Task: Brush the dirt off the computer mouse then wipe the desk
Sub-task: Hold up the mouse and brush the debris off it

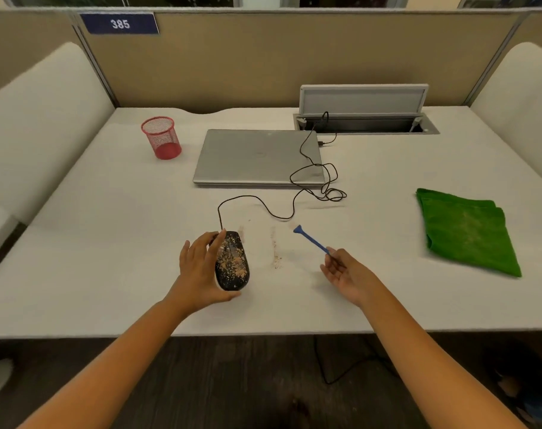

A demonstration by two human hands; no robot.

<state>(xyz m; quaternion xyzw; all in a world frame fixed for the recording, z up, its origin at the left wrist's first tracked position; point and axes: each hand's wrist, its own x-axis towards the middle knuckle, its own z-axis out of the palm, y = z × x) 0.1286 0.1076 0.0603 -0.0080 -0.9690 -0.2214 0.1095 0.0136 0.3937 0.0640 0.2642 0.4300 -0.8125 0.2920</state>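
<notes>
An office cubicle is showing here. Fabric partitions point(263, 57) are enclosing a desk point(108, 212); a number plate point(120, 23) is hanging above.

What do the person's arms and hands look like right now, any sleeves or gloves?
Both forearms are bare as far as the view shows: no sleeves in sight. The left hand and right hand wear no gloves. No watch, ring or bracelet shows on either.

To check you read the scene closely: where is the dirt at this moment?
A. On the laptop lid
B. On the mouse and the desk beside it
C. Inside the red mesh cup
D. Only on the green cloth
B: tan specks cover the black computer mouse, and a streak of dirt lies on the desk to its right.
</notes>
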